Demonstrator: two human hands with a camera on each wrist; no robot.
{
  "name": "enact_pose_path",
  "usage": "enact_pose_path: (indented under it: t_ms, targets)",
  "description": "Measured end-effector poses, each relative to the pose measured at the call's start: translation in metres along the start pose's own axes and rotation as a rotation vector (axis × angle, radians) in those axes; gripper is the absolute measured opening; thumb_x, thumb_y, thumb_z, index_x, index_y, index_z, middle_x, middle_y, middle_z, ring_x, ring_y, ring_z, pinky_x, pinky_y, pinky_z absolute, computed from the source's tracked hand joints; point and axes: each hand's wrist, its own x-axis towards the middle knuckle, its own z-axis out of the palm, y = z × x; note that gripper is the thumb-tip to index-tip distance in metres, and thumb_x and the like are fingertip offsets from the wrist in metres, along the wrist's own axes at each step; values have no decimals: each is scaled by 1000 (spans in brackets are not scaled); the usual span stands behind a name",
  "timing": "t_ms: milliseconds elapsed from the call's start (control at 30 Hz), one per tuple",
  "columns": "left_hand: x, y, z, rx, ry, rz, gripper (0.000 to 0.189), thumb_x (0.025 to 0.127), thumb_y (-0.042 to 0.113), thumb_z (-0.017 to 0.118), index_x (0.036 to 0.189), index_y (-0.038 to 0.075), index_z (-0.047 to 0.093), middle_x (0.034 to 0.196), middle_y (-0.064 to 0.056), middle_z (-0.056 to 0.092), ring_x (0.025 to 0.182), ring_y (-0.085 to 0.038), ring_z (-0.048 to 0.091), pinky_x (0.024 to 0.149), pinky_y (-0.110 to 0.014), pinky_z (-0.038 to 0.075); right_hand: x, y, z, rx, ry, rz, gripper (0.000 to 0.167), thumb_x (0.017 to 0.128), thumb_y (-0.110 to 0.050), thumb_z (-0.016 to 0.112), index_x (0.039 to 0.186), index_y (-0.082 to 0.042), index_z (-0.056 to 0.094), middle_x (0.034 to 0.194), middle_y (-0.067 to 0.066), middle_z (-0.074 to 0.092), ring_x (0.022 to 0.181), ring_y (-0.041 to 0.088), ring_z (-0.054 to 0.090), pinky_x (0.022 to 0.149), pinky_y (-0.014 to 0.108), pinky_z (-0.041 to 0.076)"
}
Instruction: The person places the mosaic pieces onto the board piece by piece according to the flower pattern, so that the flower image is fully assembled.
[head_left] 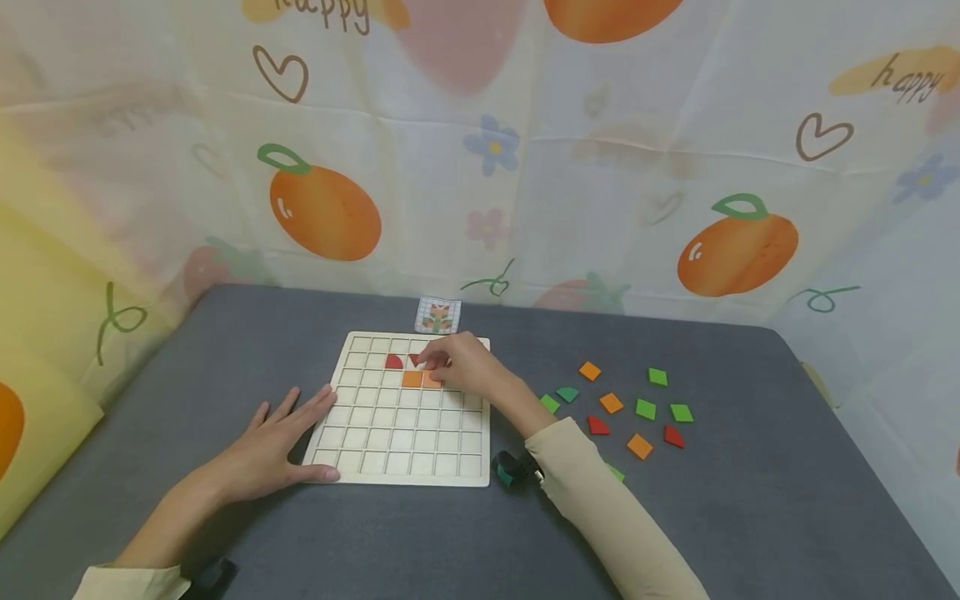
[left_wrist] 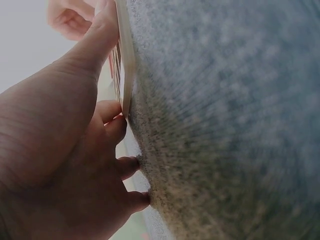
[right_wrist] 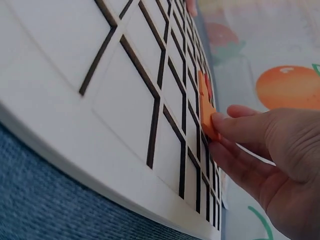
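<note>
A cream grid board [head_left: 401, 437] lies on the grey table. My left hand [head_left: 258, 454] is spread at its left side, thumb on the near left corner and index finger at the edge; in the left wrist view other fingertips [left_wrist: 131, 166] rest on the tabletop. Over the board's upper part, my right hand [head_left: 468, 367] pinches an orange square tile [right_wrist: 207, 120] between thumb and finger, low at the grid. Directly left of it sits another orange square tile [head_left: 412, 379]. In the row above are a red rounded piece [head_left: 393, 362] and a red pointed piece [head_left: 413, 359], partly behind the fingers.
Loose tiles lie scattered right of the board: several green ones such as this light green tile [head_left: 657, 377], orange squares [head_left: 640, 447], red pieces [head_left: 673, 436] and a dark green piece [head_left: 567, 393]. A small pattern card [head_left: 438, 315] lies behind the board, before a printed cloth [head_left: 420, 208].
</note>
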Motion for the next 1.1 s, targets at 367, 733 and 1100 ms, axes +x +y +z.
enact_pose_path:
  t_ms: [367,733,1100]
  targets:
    - [-1,0,-1,0,-3,2,110,72,67,71,155,8,28,161,-15,20,143,-53,7,107,-73,2,-2,-2,4,-27,25,5,24,89,3,68,111,-5,72,90,4,71,80,12,64,69,18,51]
    - [2,0,0,2,-8,8,111,72,68,71,155,9,28,162,-14,20,144,-53,7,107,-73,2,-12,5,-4,53,16,-14,20,90,-1,68,110,-4,72,100,5,73,94,17,68,80,22,53]
    - [1,0,-1,-6,-10,5,110,73,66,71,155,8,27,162,-15,19,143,-53,7,107,-73,1,-29,17,-22,1,21,-11,24,91,-4,68,115,-3,70,98,4,71,91,16,66,83,24,53]
